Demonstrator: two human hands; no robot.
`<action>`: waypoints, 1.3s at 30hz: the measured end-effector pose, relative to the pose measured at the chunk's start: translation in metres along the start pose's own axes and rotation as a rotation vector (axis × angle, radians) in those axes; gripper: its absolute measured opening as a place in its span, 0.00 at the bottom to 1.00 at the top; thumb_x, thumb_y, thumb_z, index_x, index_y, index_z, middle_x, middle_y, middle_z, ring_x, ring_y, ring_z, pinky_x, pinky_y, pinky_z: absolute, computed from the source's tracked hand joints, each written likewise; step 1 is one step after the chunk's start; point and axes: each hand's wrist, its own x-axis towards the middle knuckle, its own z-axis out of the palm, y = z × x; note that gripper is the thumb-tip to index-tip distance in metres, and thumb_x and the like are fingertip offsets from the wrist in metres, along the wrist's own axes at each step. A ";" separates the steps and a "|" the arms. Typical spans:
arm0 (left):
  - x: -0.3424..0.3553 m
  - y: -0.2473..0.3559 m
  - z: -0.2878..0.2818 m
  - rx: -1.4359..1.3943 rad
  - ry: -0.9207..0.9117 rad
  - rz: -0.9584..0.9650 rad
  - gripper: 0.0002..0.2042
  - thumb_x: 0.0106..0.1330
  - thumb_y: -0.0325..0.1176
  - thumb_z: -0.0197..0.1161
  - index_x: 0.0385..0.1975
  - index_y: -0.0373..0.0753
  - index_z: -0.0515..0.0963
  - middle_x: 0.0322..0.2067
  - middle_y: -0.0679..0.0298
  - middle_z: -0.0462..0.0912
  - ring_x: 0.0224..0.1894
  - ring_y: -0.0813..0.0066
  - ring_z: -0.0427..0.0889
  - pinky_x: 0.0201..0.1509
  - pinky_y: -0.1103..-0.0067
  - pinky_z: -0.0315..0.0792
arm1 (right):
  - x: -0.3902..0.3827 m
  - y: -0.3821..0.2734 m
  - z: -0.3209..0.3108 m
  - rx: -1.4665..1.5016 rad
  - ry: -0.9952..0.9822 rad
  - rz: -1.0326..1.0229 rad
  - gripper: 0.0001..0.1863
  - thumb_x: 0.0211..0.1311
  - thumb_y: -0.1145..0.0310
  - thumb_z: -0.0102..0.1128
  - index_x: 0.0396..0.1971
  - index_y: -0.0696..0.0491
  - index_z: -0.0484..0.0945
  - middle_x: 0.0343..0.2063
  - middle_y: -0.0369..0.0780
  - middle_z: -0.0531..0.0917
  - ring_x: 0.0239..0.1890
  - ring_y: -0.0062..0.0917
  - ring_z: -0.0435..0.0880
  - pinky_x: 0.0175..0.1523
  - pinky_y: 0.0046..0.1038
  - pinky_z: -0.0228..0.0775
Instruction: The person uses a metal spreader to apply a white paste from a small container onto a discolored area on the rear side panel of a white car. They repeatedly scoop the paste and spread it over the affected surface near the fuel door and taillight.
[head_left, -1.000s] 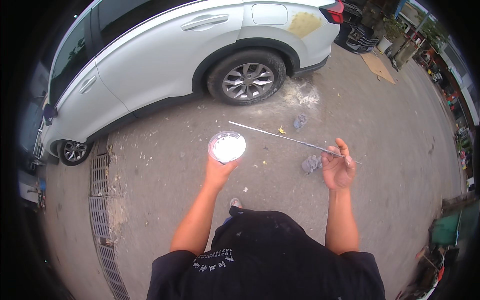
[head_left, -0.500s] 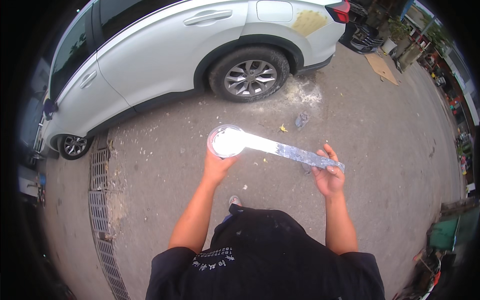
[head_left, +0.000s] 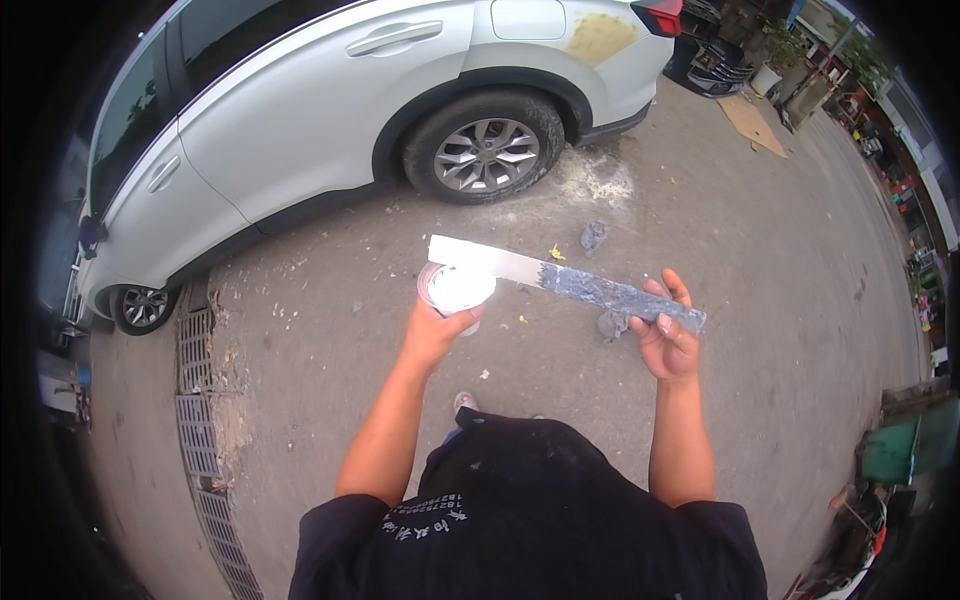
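Note:
My left hand [head_left: 432, 332] is wrapped round a small open cup [head_left: 428, 288] of bright white paint, with reddish marks on its side. In my right hand [head_left: 668, 348] is a long flat stirring stick [head_left: 592, 290], gripped between thumb and fingers near its right end. The stick's left part is coated white and its right part is mottled grey-blue. Its white tip lies over the cup's far rim, sticking out a little beyond it. Whether the stick touches the cup or the paint, I cannot tell.
A white car [head_left: 300, 130] stands ahead, with a yellowish sanded patch [head_left: 602, 38] above its rear wheel [head_left: 488, 156]. Crumpled grey lumps [head_left: 594, 236] lie on the concrete. A drain grate [head_left: 200, 436] runs along the left; flat cardboard [head_left: 752, 126] lies at the far right.
The stick's white end has come up out of the cup and moved to the far rim, so its whole tip shows. My right hand has shifted slightly right.

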 end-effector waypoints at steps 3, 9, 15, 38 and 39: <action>0.000 0.006 0.003 -0.146 -0.037 -0.083 0.32 0.50 0.26 0.70 0.57 0.37 0.65 0.48 0.65 0.75 0.51 0.75 0.73 0.57 0.74 0.68 | 0.000 -0.006 0.004 -0.085 -0.059 0.004 0.33 0.56 0.81 0.56 0.63 0.55 0.60 0.56 0.47 0.74 0.53 0.38 0.79 0.55 0.39 0.79; 0.000 0.005 -0.016 -0.451 -0.023 -0.215 0.29 0.52 0.32 0.69 0.55 0.38 0.68 0.45 0.60 0.79 0.47 0.69 0.78 0.52 0.71 0.73 | -0.023 -0.066 0.011 -0.248 -0.202 -0.121 0.33 0.56 0.82 0.55 0.63 0.57 0.59 0.55 0.48 0.75 0.53 0.40 0.79 0.54 0.41 0.79; 0.000 0.010 -0.011 -0.205 -0.030 -0.096 0.32 0.49 0.26 0.71 0.57 0.37 0.66 0.49 0.65 0.75 0.53 0.74 0.73 0.58 0.74 0.67 | -0.021 -0.073 0.023 -0.203 -0.186 -0.223 0.31 0.56 0.82 0.55 0.62 0.58 0.60 0.54 0.50 0.75 0.53 0.42 0.78 0.55 0.43 0.78; 0.003 -0.001 -0.007 0.154 -0.061 0.058 0.36 0.44 0.27 0.72 0.57 0.35 0.65 0.50 0.61 0.75 0.54 0.71 0.73 0.59 0.74 0.66 | 0.000 0.007 0.015 0.066 -0.114 -0.087 0.37 0.57 0.62 0.67 0.64 0.53 0.59 0.41 0.40 0.82 0.53 0.32 0.78 0.57 0.36 0.74; 0.004 -0.003 -0.009 0.217 -0.047 0.095 0.36 0.43 0.28 0.72 0.57 0.34 0.65 0.50 0.60 0.75 0.54 0.70 0.73 0.60 0.74 0.66 | 0.000 0.010 0.016 0.111 -0.101 -0.078 0.38 0.57 0.63 0.68 0.64 0.53 0.59 0.40 0.39 0.82 0.52 0.32 0.78 0.58 0.36 0.73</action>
